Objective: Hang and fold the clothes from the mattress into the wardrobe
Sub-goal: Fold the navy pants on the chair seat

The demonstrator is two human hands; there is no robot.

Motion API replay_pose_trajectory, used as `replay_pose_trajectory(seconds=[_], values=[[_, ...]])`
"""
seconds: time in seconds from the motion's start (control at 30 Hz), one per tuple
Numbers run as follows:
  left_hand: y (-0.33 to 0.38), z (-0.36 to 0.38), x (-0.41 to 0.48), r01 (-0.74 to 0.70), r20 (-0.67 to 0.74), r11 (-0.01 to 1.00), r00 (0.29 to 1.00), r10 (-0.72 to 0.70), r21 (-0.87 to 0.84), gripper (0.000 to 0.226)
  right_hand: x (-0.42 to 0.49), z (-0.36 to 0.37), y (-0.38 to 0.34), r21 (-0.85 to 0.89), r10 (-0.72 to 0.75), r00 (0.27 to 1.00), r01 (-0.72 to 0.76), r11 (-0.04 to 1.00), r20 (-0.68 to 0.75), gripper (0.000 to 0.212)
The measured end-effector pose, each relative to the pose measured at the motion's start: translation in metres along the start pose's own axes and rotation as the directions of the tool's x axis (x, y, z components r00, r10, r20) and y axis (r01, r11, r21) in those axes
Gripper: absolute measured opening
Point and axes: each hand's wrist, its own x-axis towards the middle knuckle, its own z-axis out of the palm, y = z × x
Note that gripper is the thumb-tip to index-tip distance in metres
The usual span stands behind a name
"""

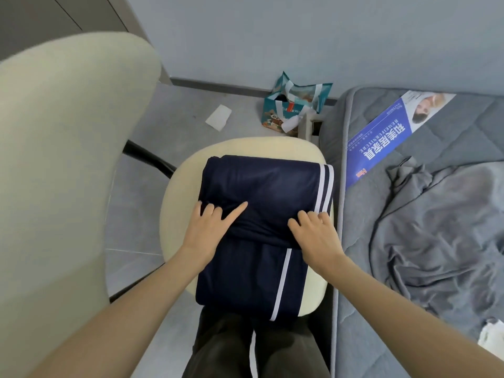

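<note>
The person's forearms reach forward over a cream chair seat [174,214], just beside the grey mattress [360,241] edge. Navy track trousers [261,181] lie part-folded on the seat, long axis running from its near edge to its far edge, the doubled layer beyond the fingers. Left hand [210,227] and right hand [316,238], equally near, grip that layer's near fold with curled fingers.
</note>
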Motion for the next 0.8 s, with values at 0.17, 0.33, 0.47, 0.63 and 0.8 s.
replay_pose_trajectory(seconds=[0.17, 0.33, 0.47, 0.63, 0.8], values=[[0.002, 0.007, -0.008, -0.071, -0.214, 0.983, 0.976, 0.034, -0.168, 0.054, -0.001, -0.013, -0.010, 0.304, 0.159, 0.979, -0.113, 0.946, -0.131, 0.015], [0.008, -0.017, 0.030, -0.108, -0.468, 0.910, 0.878, -0.103, -0.401, 0.057, 0.040, -0.019, -0.004, 0.408, 0.242, 0.860, -0.043, 0.912, -0.449, 0.056], [0.012, 0.002, 0.068, -0.002, -0.197, 0.923, 0.977, -0.081, -0.386, 0.067, 0.064, 0.018, 0.002, 0.352, 0.190, 0.956, -0.103, 0.930, -0.222, 0.073], [0.023, 0.041, 0.076, 0.001, -0.179, 0.942, 0.982, -0.065, -0.336, 0.065, 0.063, 0.051, 0.011, 0.362, 0.145, 0.986, -0.107, 0.926, -0.079, 0.074], [-0.009, 0.007, 0.082, -0.007, -0.385, 0.901, 0.906, -0.178, -0.433, 0.052, 0.074, 0.012, 0.032, 0.363, 0.168, 0.936, -0.048, 0.931, -0.308, 0.058]])
